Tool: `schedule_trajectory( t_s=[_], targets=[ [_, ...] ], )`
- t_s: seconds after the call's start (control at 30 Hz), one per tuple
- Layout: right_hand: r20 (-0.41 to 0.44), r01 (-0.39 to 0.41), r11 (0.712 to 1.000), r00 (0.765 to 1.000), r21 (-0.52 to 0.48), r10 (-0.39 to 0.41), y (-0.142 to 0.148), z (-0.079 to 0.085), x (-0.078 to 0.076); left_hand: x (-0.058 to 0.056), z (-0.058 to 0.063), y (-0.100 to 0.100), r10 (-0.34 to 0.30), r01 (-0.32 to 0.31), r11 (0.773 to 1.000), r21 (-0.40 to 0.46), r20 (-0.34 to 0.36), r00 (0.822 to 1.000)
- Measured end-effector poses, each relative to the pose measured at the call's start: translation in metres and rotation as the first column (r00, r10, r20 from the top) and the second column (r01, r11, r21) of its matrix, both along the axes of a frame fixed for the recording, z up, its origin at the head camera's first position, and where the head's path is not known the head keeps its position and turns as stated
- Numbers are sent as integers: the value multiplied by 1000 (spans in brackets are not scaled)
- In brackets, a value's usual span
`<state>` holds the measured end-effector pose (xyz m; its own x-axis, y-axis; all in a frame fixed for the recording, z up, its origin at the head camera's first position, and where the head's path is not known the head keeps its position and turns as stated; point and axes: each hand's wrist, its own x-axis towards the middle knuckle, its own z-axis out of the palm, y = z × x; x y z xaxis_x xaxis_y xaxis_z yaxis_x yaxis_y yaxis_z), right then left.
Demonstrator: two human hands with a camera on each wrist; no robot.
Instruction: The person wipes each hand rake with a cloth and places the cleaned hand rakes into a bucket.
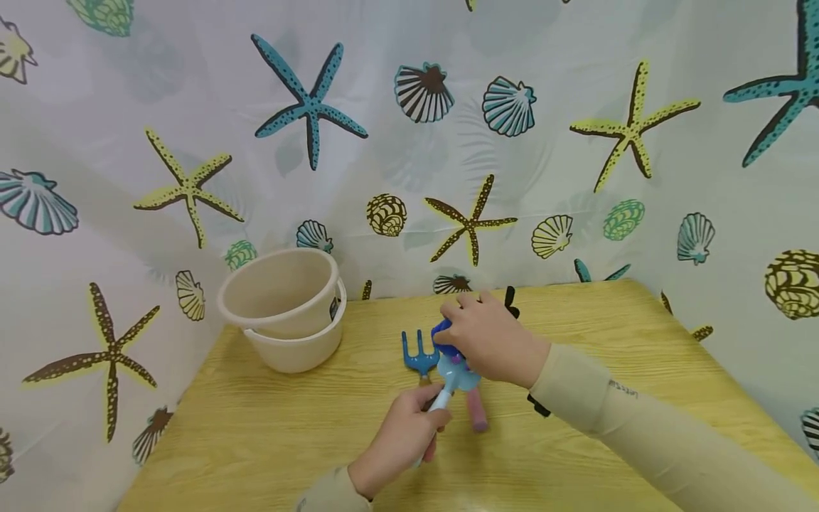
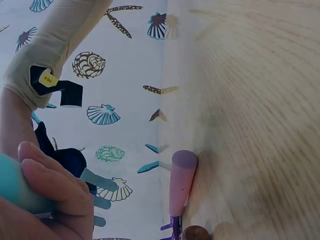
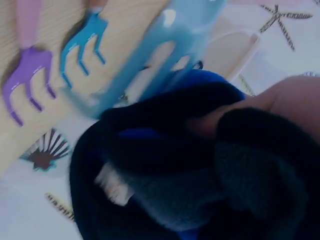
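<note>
Head: left grip point(image 1: 409, 424) tight round fork point(image 1: 458, 378), right grip point(image 1: 491, 336) round cloth point(image 1: 441, 336).

Left grip point(image 1: 407, 428) curled (right grip point(image 1: 491, 340) ahead)

We see a pale blue fork point(image 1: 456, 377) and a deep blue cloth point(image 1: 441, 335), near black in places. A second fork point(image 1: 421, 363) is blue with a brown handle point(image 3: 97, 4); a third fork point(image 3: 35, 58) is purple with a pink handle point(image 1: 476, 408). We note cream buckets point(image 1: 294, 353), beige sleeves point(image 1: 672, 435), a yellow wood-grained desk point(image 1: 256, 434) and a white curtain point(image 1: 384, 35) patterned with teal, yellow and brown starfish point(image 1: 311, 104) and shells point(image 1: 508, 107).
</note>
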<state>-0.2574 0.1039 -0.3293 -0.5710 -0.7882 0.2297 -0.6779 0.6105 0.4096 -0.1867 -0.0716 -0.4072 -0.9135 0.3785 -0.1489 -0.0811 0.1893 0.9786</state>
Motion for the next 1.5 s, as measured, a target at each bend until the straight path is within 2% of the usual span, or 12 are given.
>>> schedule_trajectory(
  t_s=[0.13,0.27,0.37,0.47,0.6,0.77,0.9,1.03,1.17,1.33,1.4,1.5],
  targets=[
    [28,-48,997,999,68,46,-12,-6,12,0,-5,1,-33,33,999,14,17,999],
    [86,-100,990,992,95,92,-22,-11,27,0,-9,2,-25,24,999,30,42,999],
    [65,-92,989,994,112,85,-26,-12,30,-1,-10,2,-12,11,999,31,33,999],
    [20,-62,993,998,104,60,-24,-11,24,-2,-10,2,-18,18,1000,26,18,1000],
    [-4,-17,996,1000,90,18,-15,-12,6,0,-8,2,-27,27,1000,8,2,1000],
    [93,60,997,994,45,-64,0,-14,-13,3,-6,0,-24,24,1000,12,15,1000],
    [194,83,995,978,-53,-72,11,-13,-23,3,-6,-4,-11,10,999,37,27,1000],
    [335,104,984,941,-147,-49,21,-13,-32,2,-7,-8,-16,16,998,53,4,1000],
    [480,143,961,877,-237,-12,33,-19,-41,3,-7,-10,-12,12,998,68,-6,1000],
    [593,175,913,801,-367,85,50,-31,-45,2,-4,-12,22,-20,996,92,-23,999],
    [613,196,897,784,-396,99,55,-34,-44,1,-3,-13,25,-22,995,101,-28,999],
    [617,210,880,779,-426,113,58,-37,-39,0,-3,-14,14,-12,993,115,-21,1000]
  ],
)
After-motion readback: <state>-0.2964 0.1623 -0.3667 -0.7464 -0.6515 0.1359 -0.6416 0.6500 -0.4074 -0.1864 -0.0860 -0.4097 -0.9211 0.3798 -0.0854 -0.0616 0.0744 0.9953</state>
